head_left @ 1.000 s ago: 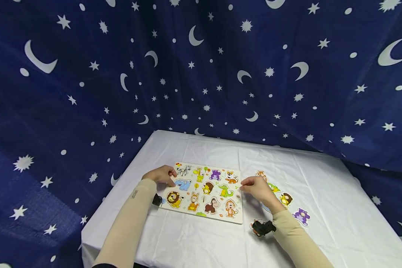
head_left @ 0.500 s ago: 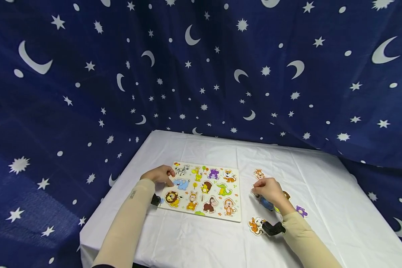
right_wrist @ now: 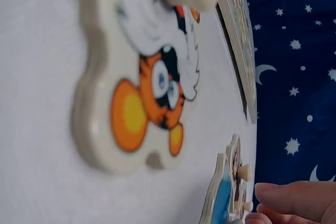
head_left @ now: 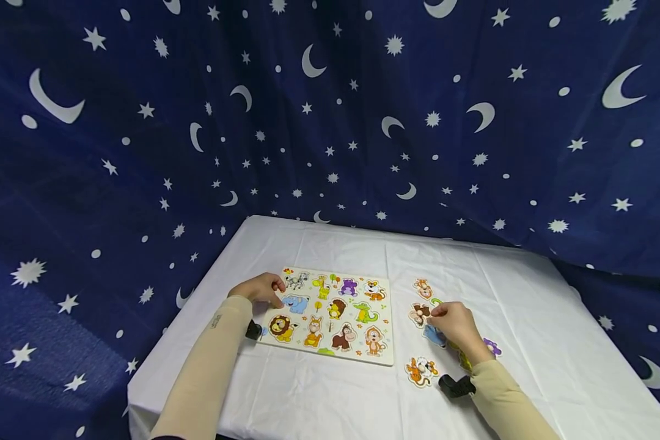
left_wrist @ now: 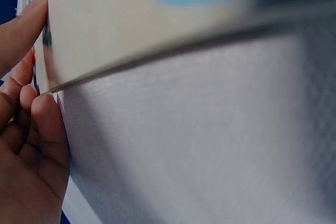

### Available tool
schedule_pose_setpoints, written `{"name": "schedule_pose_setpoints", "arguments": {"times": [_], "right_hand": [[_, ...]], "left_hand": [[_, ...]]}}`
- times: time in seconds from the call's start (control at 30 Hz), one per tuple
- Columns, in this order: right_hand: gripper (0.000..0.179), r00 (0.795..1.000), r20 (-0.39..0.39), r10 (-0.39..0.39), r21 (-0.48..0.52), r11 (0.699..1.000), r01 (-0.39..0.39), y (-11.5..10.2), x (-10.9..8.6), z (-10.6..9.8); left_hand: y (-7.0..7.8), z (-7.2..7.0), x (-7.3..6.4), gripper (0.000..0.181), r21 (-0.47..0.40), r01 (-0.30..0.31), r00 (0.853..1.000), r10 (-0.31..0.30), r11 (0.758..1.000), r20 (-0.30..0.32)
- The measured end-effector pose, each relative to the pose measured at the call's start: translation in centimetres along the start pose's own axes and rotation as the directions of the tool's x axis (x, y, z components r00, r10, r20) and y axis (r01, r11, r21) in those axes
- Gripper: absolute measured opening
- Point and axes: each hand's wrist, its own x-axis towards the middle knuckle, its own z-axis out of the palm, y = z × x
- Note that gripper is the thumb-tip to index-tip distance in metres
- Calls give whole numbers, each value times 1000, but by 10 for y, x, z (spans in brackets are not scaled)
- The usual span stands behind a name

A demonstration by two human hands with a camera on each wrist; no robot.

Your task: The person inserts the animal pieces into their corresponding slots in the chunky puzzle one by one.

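A wooden animal puzzle board point(head_left: 321, 318) lies on the white-covered table, its face showing printed animals. My left hand point(head_left: 260, 288) grips the board's left edge; in the left wrist view the thumb point(left_wrist: 23, 32) is on its face and the fingers are curled at the edge. My right hand point(head_left: 456, 324) is over loose knobbed puzzle pieces, fingertips close above a blue piece point(head_left: 433, 336) and next to a brown monkey-like piece point(head_left: 420, 313). In the right wrist view a small gap shows between thumb and fingers, beside the wooden knobs point(right_wrist: 244, 172).
A tiger piece point(head_left: 420, 371) lies nearer the front, right of the board. An orange-brown piece point(head_left: 423, 288) is at the back of the group and a purple piece point(head_left: 492, 347) at its right. A dark blue curtain point(head_left: 330, 122) with moons and stars surrounds the table.
My right hand has moved from the board's right edge rightward to the loose pieces, then slightly lower over the blue one. The left hand stays at the board's left edge.
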Motion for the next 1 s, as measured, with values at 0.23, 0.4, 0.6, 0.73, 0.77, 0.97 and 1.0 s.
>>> {"name": "schedule_pose_setpoints", "arguments": {"times": [0.23, 0.4, 0.6, 0.73, 0.77, 0.97, 1.0], "right_hand": [[10, 1000, -30, -2, -15, 1000, 1, 8, -4, 1], [10, 999, -19, 37, -12, 999, -38, 13, -8, 3], [12, 999, -28, 33, -21, 999, -33, 15, -10, 4], [13, 999, -26, 40, -19, 999, -40, 13, -9, 2], [13, 999, -23, 42, -19, 999, -42, 13, -9, 1], [14, 998, -30, 48, -40, 998, -49, 12, -11, -1], [14, 998, -31, 47, -39, 998, -48, 12, -11, 0]], "left_hand": [[-4, 2, 1, 34, 8, -12, 1000, 12, 1000, 0], [-5, 2, 0, 34, 10, -18, 1000, 18, 1000, 4], [-7, 1, 2, 34, 18, -24, 1000, 24, 1000, 5], [-5, 1, 3, 34, 7, -17, 1000, 17, 1000, 0], [-4, 1, 2, 34, 4, -14, 1000, 14, 1000, -1], [-2, -2, -2, 34, 20, -41, 999, 41, 999, 12], [-2, -3, -2, 34, 23, -44, 999, 43, 999, 13]]}}
